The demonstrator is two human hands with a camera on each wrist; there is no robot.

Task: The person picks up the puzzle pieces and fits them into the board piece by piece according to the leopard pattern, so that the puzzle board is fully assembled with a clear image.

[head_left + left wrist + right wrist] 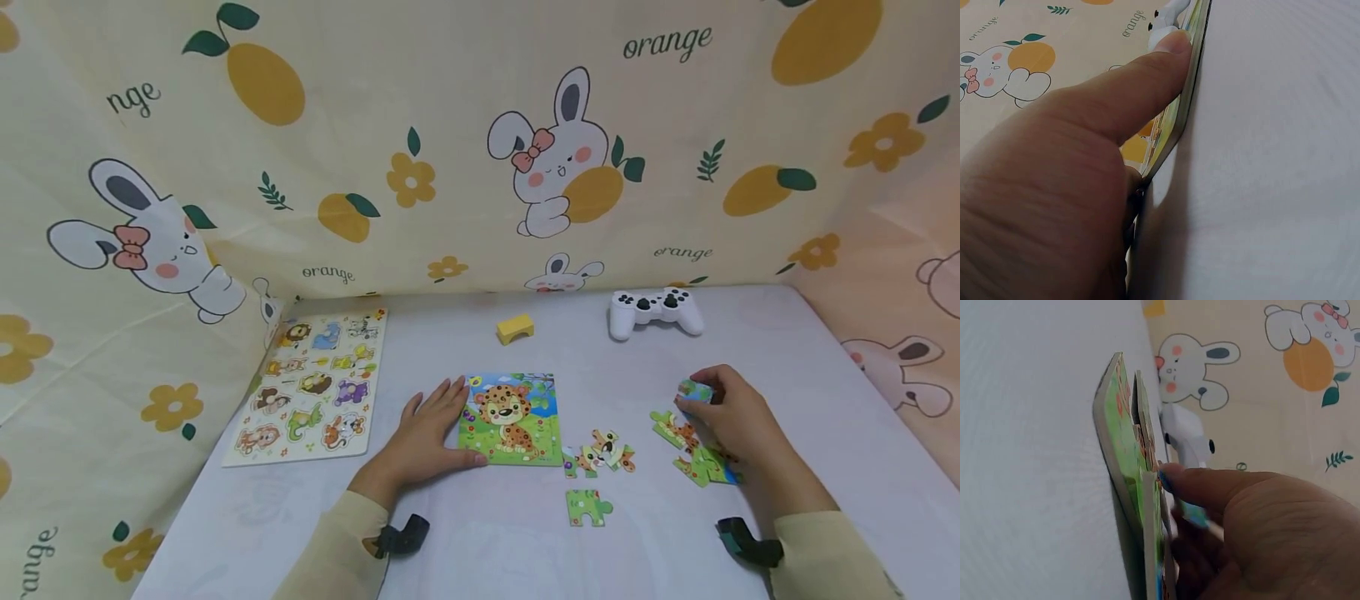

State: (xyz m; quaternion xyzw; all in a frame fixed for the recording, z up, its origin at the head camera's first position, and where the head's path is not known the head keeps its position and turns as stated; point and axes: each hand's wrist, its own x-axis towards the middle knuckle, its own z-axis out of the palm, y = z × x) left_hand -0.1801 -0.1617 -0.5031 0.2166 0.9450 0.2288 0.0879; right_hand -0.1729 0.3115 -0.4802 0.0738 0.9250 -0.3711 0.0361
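Observation:
A square jigsaw with a leopard picture (508, 417) lies in the middle of the table. My left hand (420, 435) rests along its left side with extended fingers, the thumb (1154, 78) laid over the near edge. To the right, my right hand (742, 417) pinches a blue-and-green jigsaw piece (696, 390) between thumb and fingers. Just below that hand lies a loose heap of jigsaw pieces (701, 467), seen edge-on as green pieces (1119, 425) in the right wrist view. Between heap and jigsaw are several overlapping pieces (607, 454) and a single green piece (583, 507).
An animal puzzle board (311, 387) lies at the left. Toward the back are a yellow arch block (515, 329) and a white game controller (656, 312). Patterned fabric (450, 167) rises behind and beside the white table (487, 533).

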